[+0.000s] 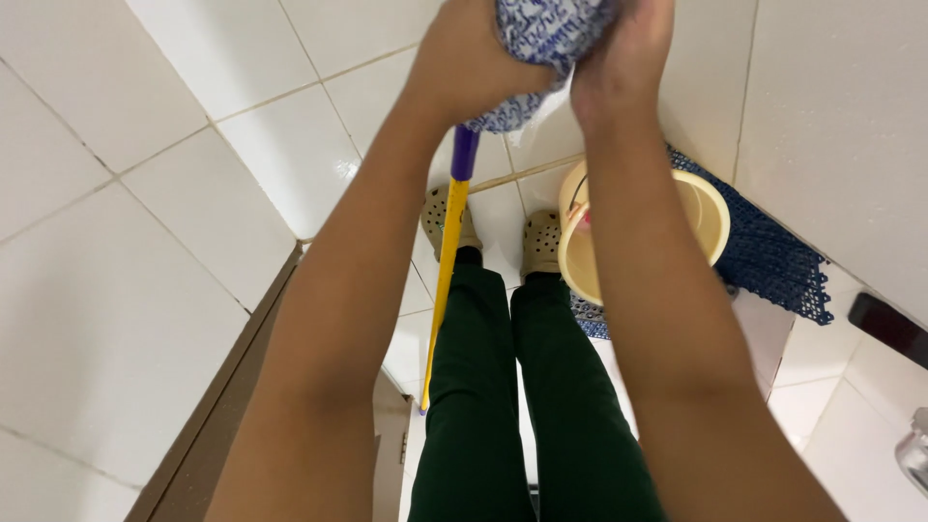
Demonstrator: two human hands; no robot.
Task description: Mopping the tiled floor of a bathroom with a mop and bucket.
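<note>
Both forearms reach up; left hand (464,68) and right hand (623,63) clasp the mop head (546,34) between them.

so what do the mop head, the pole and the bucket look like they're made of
Mop head: soft woven cloth, blue and white pattern, bunched between left hand and right hand. Pole: smooth, glossy yellow with purple collar, probably coated metal or plastic. Bucket: cream plastic, matte, thin moulded rim.
</note>
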